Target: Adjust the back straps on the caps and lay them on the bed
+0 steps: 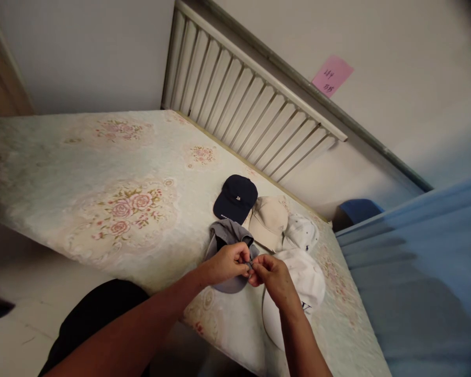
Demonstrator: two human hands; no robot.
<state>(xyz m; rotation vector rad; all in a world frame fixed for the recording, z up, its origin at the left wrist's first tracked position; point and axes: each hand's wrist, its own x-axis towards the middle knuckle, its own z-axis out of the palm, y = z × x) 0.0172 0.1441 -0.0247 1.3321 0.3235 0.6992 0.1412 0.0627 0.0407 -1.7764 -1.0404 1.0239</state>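
A grey baseball cap (231, 229) lies tipped over near the table's front edge, its dark inside partly showing. Both hands meet at its strap. My left hand (231, 261) is closed in a pinch on the strap from the left. From the right, my right hand (270, 271) pinches the same strap, fingertips close to the left ones. The strap's fastening is too small to make out. Just behind sits a navy cap (237, 196) with white lettering. Beside it are a beige cap (267, 220) and a white cap (301, 233). A larger white cap (304, 275) is partly hidden behind my right forearm.
The caps rest on a table with a floral cover (188, 209). A white radiator (243, 99) stands along the back edge. On the right hangs a blue curtain (416, 272), with a dark blue object (359, 210) behind the table corner. A pink note (332, 76) is on the wall.
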